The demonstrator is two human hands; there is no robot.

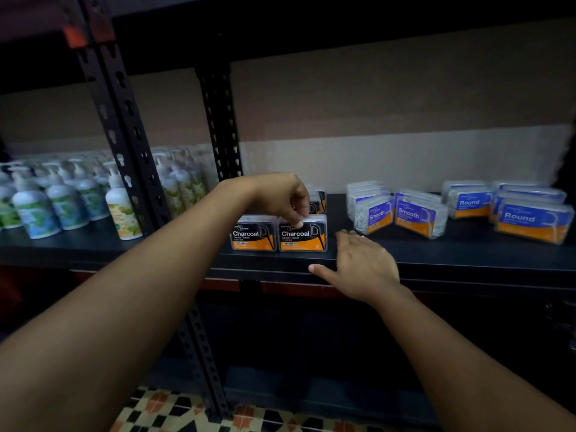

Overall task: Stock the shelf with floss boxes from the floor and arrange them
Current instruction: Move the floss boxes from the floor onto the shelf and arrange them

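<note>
Two black-and-orange Charcoal floss boxes stand side by side at the front of the dark shelf (436,260): a left box (254,233) and a right box (304,235). My left hand (280,194) reaches over from above and grips the top of the right Charcoal box, thumb on its front face. More Charcoal boxes (319,202) stand behind, partly hidden by that hand. My right hand (358,265) rests flat on the shelf edge just right of the boxes, fingers straight, holding nothing. Blue Smooth boxes (414,218) and Round boxes (530,221) stand further right.
White pump bottles (37,204) fill the shelf to the left, past a black perforated upright (124,157). A second upright (221,126) stands at the back. Patterned floor tiles (174,410) show below. Bare shelf lies between the Charcoal and Smooth boxes.
</note>
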